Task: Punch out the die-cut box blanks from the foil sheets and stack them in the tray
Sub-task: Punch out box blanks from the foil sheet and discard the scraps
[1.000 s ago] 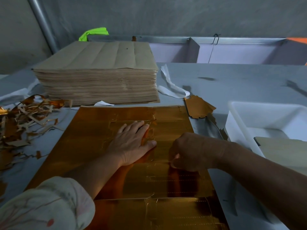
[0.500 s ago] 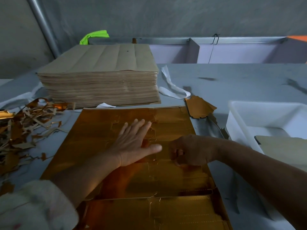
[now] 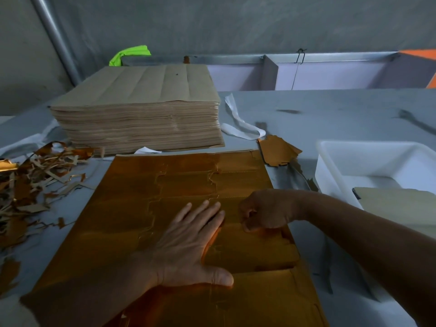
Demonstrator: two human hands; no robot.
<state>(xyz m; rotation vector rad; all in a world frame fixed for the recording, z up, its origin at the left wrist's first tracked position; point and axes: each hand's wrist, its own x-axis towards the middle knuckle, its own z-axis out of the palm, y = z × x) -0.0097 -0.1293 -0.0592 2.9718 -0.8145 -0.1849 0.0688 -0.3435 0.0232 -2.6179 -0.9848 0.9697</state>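
A: Left hand (image 3: 188, 244) lies flat, pressing the foil sheet (image 3: 141, 220) beneath it. Right hand (image 3: 266, 211) is clenched just beside its fingertips; whether it pinches anything, I can't tell.
B: My worry is that a lopsided tug there could tear the blank (image 3: 254, 249) at its nicks.

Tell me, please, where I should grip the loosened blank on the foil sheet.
Pinch the blank by its lifted right edge, coming from the right: it stands free of the sheet there, while the left hand pins the other side flat.

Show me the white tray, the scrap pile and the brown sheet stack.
white tray (image 3: 368, 159), head view, far wall
scrap pile (image 3: 28, 182), head view, its middle
brown sheet stack (image 3: 141, 83), head view, top sheet
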